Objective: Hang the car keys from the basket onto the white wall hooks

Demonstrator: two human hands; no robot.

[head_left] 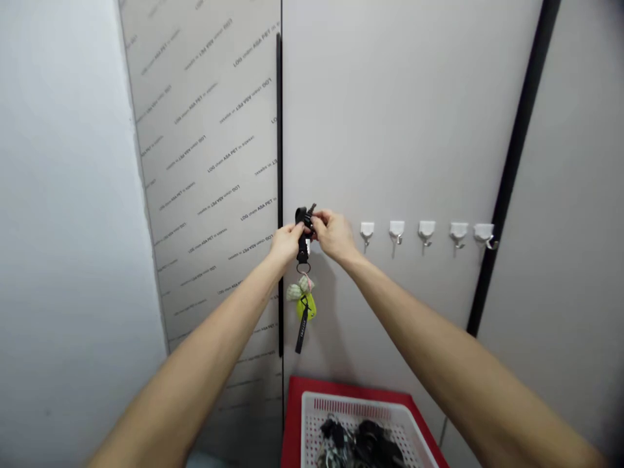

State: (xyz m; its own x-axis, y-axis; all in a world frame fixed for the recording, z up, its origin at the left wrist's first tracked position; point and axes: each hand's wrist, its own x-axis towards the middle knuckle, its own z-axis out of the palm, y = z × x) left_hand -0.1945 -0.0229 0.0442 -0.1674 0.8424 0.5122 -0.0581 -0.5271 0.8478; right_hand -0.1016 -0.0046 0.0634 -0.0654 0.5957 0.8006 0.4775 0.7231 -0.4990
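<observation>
Both hands meet in front of a pale door panel, holding one bunch of keys. My left hand [286,242] is closed on the black strap of a keychain [303,250]. My right hand [334,233] pinches at the keys, and one key [312,208] points up from between the fingers. Below the strap hangs a metal ring [303,267] with a pale bow [301,287], a yellow-green charm [307,307] and a black ribbon tag [301,331]. The fingers hide part of the bunch and whatever lies behind it.
Several white adhesive hooks [427,229] run in a row to the right. A white perforated basket [358,406] holding dark keys and keychains [373,442] stands below on a red surface [295,396]. A long black door handle [279,195] runs upright at left, beside a film-covered panel [209,162].
</observation>
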